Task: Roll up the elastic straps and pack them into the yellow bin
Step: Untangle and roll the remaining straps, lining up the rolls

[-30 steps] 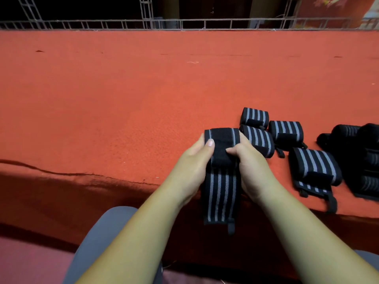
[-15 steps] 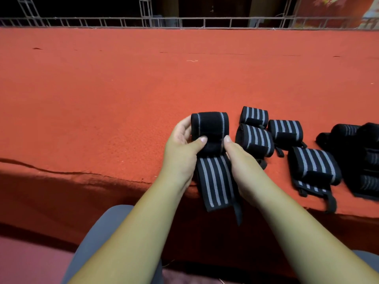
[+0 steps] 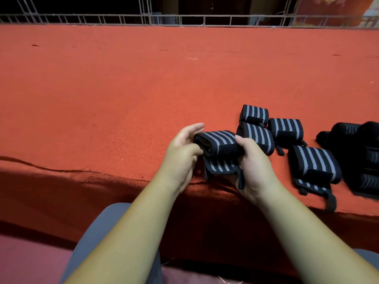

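Nearly done rolling one strap (image 3: 217,141) at the table's (image 3: 123,99) front edge: pinched in the right grip (image 3: 254,167), cupped by the loosely spread left grip (image 3: 182,152), short tail left to wind. Four finished rolls (image 3: 286,130) just beside it, a dark heap (image 3: 359,156) toward the right edge. No yellow bin visible; packing apparently all ahead.

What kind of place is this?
Probably a makeshift packing spot on a red-carpeted stage: a metal truss railing lines its far edge, and rolled elastic straps sit lined up beside one half-rolled strap.

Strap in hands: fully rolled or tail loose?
Partly rolled. The strap forms a thick roll, but a short striped tail hangs loose below it.
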Action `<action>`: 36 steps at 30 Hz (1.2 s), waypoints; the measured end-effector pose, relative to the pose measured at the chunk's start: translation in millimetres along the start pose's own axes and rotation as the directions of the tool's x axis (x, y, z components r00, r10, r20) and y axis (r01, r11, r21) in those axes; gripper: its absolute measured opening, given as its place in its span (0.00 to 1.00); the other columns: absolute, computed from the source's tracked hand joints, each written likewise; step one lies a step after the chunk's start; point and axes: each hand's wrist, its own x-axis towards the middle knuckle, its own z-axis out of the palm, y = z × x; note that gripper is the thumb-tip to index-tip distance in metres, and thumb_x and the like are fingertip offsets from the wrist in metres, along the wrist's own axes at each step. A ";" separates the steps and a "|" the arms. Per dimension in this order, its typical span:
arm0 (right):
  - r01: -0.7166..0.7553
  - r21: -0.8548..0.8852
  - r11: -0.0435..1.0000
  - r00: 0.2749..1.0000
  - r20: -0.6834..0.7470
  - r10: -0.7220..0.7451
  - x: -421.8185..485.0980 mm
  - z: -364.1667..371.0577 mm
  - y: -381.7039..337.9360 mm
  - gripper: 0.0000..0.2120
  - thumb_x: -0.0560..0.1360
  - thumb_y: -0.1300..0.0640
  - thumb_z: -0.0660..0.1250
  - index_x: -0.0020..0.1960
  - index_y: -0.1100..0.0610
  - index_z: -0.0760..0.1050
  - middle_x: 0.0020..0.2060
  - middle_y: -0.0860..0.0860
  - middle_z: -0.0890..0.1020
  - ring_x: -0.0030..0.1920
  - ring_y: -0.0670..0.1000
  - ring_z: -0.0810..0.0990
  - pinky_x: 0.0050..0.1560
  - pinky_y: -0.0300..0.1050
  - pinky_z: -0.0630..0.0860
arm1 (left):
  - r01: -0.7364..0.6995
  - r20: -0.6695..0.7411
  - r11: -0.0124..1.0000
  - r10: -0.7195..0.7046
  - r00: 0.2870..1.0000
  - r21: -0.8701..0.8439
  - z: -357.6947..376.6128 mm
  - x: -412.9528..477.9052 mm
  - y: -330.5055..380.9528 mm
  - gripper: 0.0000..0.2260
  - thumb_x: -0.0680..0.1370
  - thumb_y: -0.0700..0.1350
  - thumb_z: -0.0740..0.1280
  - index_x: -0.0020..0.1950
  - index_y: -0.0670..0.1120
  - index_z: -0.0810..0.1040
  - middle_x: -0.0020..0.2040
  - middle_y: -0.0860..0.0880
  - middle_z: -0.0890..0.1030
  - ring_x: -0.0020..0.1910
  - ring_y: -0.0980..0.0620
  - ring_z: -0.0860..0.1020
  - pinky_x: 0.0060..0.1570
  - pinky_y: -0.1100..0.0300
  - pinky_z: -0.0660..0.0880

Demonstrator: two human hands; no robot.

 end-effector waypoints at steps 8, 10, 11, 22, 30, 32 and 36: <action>0.215 -0.475 0.853 0.976 0.065 -0.210 -5.2 4.9 3.1 0.24 0.84 0.60 0.56 0.74 0.41 0.74 0.65 0.46 0.84 0.66 0.45 0.82 0.73 0.55 0.77 | 0.183 0.117 0.981 -0.175 0.978 -0.060 2.0 -9.8 -3.6 0.14 0.86 0.43 0.66 0.72 0.41 0.79 0.62 0.39 0.87 0.60 0.42 0.86 0.60 0.43 0.83; 0.235 -0.602 0.763 0.971 0.112 -0.211 -7.7 5.3 0.6 0.24 0.84 0.59 0.57 0.75 0.38 0.74 0.66 0.43 0.83 0.68 0.43 0.79 0.73 0.50 0.74 | 0.172 0.102 0.984 -0.166 0.981 -0.049 1.2 -7.3 -5.9 0.14 0.86 0.40 0.68 0.71 0.41 0.78 0.62 0.38 0.87 0.60 0.41 0.87 0.58 0.43 0.83; 0.251 -0.684 0.685 0.965 0.120 -0.233 -8.1 4.0 -1.4 0.23 0.85 0.57 0.57 0.75 0.39 0.74 0.67 0.43 0.81 0.69 0.43 0.77 0.73 0.48 0.72 | 0.169 0.093 0.984 -0.163 0.982 -0.061 0.9 -5.7 -5.1 0.14 0.86 0.39 0.68 0.71 0.40 0.79 0.61 0.38 0.87 0.59 0.41 0.87 0.58 0.43 0.83; -0.069 -0.895 0.441 0.808 -0.309 -0.502 22.3 -36.4 -39.3 0.17 0.87 0.52 0.56 0.70 0.51 0.78 0.71 0.59 0.71 0.69 0.65 0.75 0.72 0.58 0.72 | 0.230 -0.013 0.973 -0.230 0.973 -0.034 1.1 20.8 -5.3 0.11 0.84 0.34 0.67 0.65 0.37 0.80 0.53 0.38 0.89 0.50 0.43 0.88 0.46 0.50 0.85; -0.250 -0.817 0.521 0.822 -0.463 -0.332 50.6 -45.4 -30.6 0.30 0.84 0.47 0.66 0.79 0.64 0.65 0.75 0.63 0.69 0.74 0.66 0.70 0.70 0.59 0.71 | 0.211 0.054 0.977 -0.211 0.976 0.011 -2.8 27.4 -19.6 0.14 0.83 0.35 0.68 0.69 0.38 0.79 0.59 0.37 0.87 0.55 0.42 0.88 0.53 0.49 0.85; -0.292 -0.801 0.522 0.841 -0.476 -0.259 56.7 -45.0 -28.4 0.34 0.80 0.42 0.67 0.75 0.65 0.68 0.72 0.63 0.74 0.73 0.67 0.71 0.71 0.60 0.72 | 0.206 0.067 0.979 -0.206 0.976 0.000 -4.8 29.1 -21.7 0.14 0.84 0.35 0.68 0.70 0.38 0.78 0.60 0.37 0.87 0.56 0.41 0.87 0.55 0.48 0.84; -0.242 -0.804 0.543 0.866 -0.432 -0.254 63.2 -40.0 -18.4 0.35 0.71 0.37 0.67 0.68 0.61 0.74 0.65 0.60 0.81 0.68 0.67 0.77 0.71 0.61 0.75 | 0.193 0.078 0.981 -0.191 0.979 -0.026 -7.9 31.5 -25.3 0.15 0.84 0.35 0.68 0.70 0.38 0.78 0.61 0.37 0.87 0.58 0.40 0.87 0.60 0.45 0.84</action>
